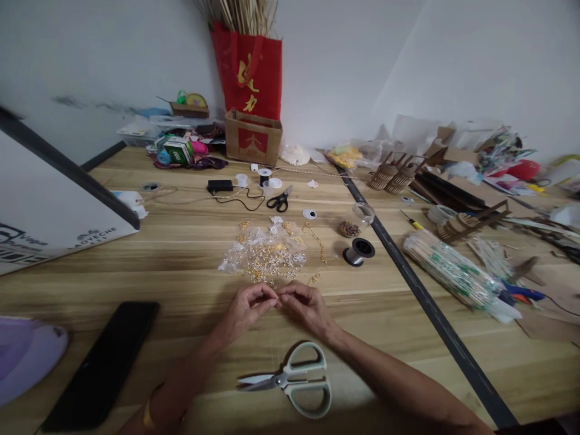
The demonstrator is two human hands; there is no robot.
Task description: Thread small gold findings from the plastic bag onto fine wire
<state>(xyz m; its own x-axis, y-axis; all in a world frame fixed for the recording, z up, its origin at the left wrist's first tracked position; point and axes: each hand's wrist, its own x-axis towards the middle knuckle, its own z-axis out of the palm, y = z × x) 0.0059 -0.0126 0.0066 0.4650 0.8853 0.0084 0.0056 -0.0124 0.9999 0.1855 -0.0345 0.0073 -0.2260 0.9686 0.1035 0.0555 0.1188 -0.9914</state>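
From my head view, my left hand [251,308] and right hand [310,307] meet at the fingertips, both pinched closed, probably for fine control; I cannot tell on what. The beads [272,260] lie just beyond, seemingly for easy reach, the spool [361,249] farther right. Scissors [286,381] lie near, between my forearms; a phone [102,368] sits left.

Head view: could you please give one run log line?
left hand: pinched; right hand: pinched; anything held: unclear; trinket pile: beyond hands; pale scissors: nearer person
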